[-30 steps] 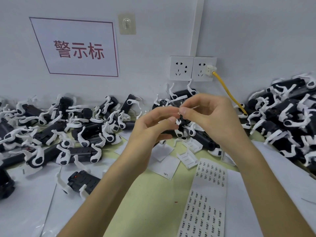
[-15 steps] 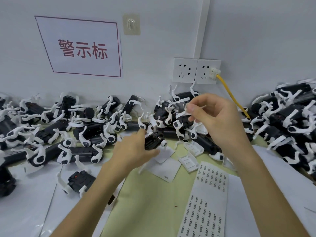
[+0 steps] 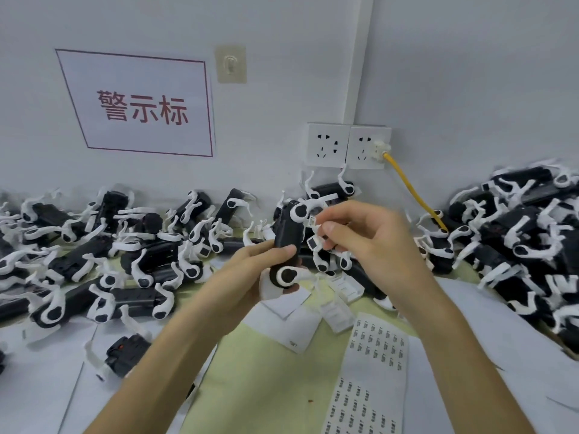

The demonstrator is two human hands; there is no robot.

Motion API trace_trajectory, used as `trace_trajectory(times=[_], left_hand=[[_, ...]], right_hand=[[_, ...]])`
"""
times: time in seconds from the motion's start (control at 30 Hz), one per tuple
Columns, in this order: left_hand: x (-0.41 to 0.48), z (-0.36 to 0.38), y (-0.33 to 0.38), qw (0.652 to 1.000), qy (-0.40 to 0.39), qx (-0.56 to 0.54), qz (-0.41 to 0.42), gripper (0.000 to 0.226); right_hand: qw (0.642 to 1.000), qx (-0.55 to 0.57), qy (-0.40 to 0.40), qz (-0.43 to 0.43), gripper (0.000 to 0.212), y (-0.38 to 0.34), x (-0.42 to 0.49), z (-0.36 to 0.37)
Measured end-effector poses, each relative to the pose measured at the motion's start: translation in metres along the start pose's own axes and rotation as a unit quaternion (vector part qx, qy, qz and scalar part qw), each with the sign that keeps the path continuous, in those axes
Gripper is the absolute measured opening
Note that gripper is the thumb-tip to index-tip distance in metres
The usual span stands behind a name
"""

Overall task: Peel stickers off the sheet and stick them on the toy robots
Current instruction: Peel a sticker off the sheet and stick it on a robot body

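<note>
My left hand [image 3: 250, 270] grips a black toy robot [image 3: 286, 236] with white legs, held upright above the table. My right hand [image 3: 360, 239] pinches a small white sticker [image 3: 313, 221] between thumb and forefinger, right at the robot's upper white leg joint. The long white sticker sheet [image 3: 369, 377], printed with rows of small dark labels, lies flat below my right forearm.
Piles of black-and-white toy robots cover the table at left [image 3: 94, 255] and right [image 3: 526, 245]. One lone robot [image 3: 125, 355] lies near the front left. Loose white backing papers [image 3: 282, 321] and small white covers [image 3: 338, 311] lie mid-table. A yellow cable [image 3: 413, 195] runs from the wall socket.
My left hand dropped to the table, took a robot from the pile and raised it. My right hand brought the sticker down to the robot's top.
</note>
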State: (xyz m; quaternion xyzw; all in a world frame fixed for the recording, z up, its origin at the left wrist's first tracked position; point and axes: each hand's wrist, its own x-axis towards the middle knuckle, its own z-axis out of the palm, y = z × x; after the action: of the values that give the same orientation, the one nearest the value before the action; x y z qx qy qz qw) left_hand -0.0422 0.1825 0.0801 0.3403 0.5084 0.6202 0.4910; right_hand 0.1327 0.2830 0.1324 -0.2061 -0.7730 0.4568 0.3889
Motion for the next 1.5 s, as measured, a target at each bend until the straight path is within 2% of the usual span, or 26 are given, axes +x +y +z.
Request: trace_trajectory(times=[0.1, 0.27, 0.37, 0.97, 1.5], left_hand=[[-0.002, 0.015, 0.006, 0.999, -0.016, 0.019, 0.027, 0.036], [0.001, 0.031, 0.014, 0.989, 0.016, 0.125, 0.074, 0.046], [0.005, 0.034, 0.015, 0.985, 0.033, 0.144, 0.094, 0.05], [0.009, 0.019, 0.003, 0.972, 0.052, 0.185, 0.131, 0.043], [0.009, 0.02, 0.0, 0.962, 0.067, 0.207, 0.163, 0.036]], right_hand=[[0.999, 0.038, -0.017, 0.017, 0.012, 0.0, 0.0, -0.002], [0.995, 0.081, 0.049, 0.028, 0.012, 0.005, 0.001, -0.004], [0.992, 0.104, 0.054, 0.038, 0.01, 0.007, 0.001, -0.007], [0.993, 0.058, 0.066, 0.076, 0.007, 0.021, 0.003, 0.016], [0.994, 0.03, 0.089, 0.048, 0.009, 0.024, 0.002, 0.021]])
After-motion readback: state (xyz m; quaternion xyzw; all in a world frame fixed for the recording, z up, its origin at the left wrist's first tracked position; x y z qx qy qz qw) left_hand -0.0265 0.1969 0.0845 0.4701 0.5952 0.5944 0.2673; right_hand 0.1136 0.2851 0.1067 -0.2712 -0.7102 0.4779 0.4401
